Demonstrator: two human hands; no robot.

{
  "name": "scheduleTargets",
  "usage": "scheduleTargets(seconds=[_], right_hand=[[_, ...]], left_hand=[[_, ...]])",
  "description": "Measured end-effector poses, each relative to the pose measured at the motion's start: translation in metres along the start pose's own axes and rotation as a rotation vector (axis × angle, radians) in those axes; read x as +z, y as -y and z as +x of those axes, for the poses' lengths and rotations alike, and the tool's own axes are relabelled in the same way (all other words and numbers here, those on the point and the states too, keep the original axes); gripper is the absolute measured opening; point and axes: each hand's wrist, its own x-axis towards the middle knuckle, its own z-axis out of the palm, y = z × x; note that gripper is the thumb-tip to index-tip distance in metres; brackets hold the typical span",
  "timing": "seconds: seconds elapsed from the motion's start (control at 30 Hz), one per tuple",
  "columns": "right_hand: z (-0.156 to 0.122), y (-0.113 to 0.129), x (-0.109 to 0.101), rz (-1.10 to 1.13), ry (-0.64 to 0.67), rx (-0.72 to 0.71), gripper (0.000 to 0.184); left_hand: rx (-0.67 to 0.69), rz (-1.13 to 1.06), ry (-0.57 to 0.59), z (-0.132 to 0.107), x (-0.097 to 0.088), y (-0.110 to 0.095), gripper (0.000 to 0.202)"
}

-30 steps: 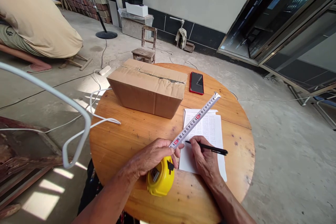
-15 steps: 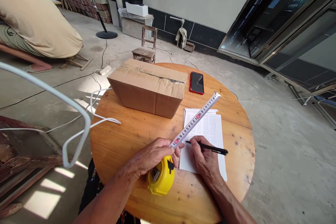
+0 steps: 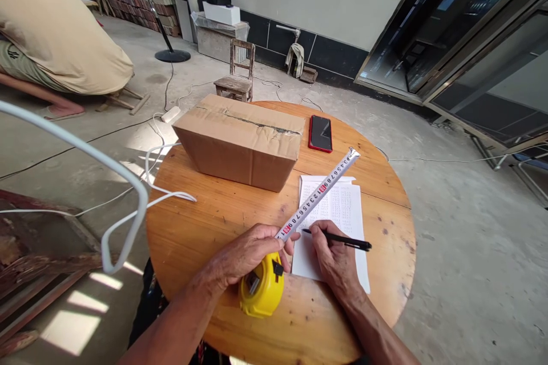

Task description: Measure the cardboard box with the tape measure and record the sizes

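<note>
My left hand [image 3: 244, 254] is closed around a yellow tape measure [image 3: 262, 291] at the near edge of a round wooden table [image 3: 205, 228]. Its white blade [image 3: 319, 194] sticks out diagonally to the upper right, over a sheet of paper [image 3: 342, 211] covered with faint rows of writing. My right hand [image 3: 336, 259] pinches a black pen [image 3: 342, 240], tip resting on the paper's left side beside the blade. A taped cardboard box [image 3: 242, 140] stands at the far side of the table.
A red-cased phone [image 3: 321, 133] lies screen up right of the box. White cables [image 3: 128, 182] loop over the table's left edge. Beyond stand a small wooden chair [image 3: 236, 77], a stand base [image 3: 172, 56] and, far left, a person in beige [image 3: 55, 28].
</note>
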Motion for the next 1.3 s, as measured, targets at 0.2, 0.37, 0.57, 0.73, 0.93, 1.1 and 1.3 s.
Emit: scheduleTargets(seconds=[0.2,0.37,0.57,0.73,0.93,1.1,1.3], right_hand=[[-0.0003,-0.0017,-0.0002,0.002,-0.006,-0.009,0.023],[-0.0017,-0.0032,0.0002,0.016,-0.039,0.018,0.023],[-0.001,-0.002,0.0005,0.002,-0.046,0.015,0.023],[-0.0005,-0.0016,0.001,-0.006,-0.042,0.001,0.022],[-0.001,-0.0011,0.0,0.004,-0.038,0.001,0.023],[0.0004,-0.0011,0.0001,0.016,-0.044,0.014,0.023],[0.0009,-0.0015,0.0001,-0.001,-0.038,0.019,0.023]], left_hand=[[0.008,-0.004,0.008,-0.0005,-0.0009,0.0004,0.016],[0.037,-0.004,0.033,-0.0002,-0.0016,0.0017,0.017],[0.013,0.0,0.013,0.0001,-0.0033,0.0041,0.017],[0.026,0.02,0.017,-0.0004,-0.002,0.0012,0.017],[0.032,-0.004,0.029,-0.0007,-0.0016,0.0017,0.017],[0.019,-0.024,0.032,0.0006,-0.0035,0.0053,0.017],[0.005,-0.018,0.034,0.0013,-0.0038,0.006,0.017]])
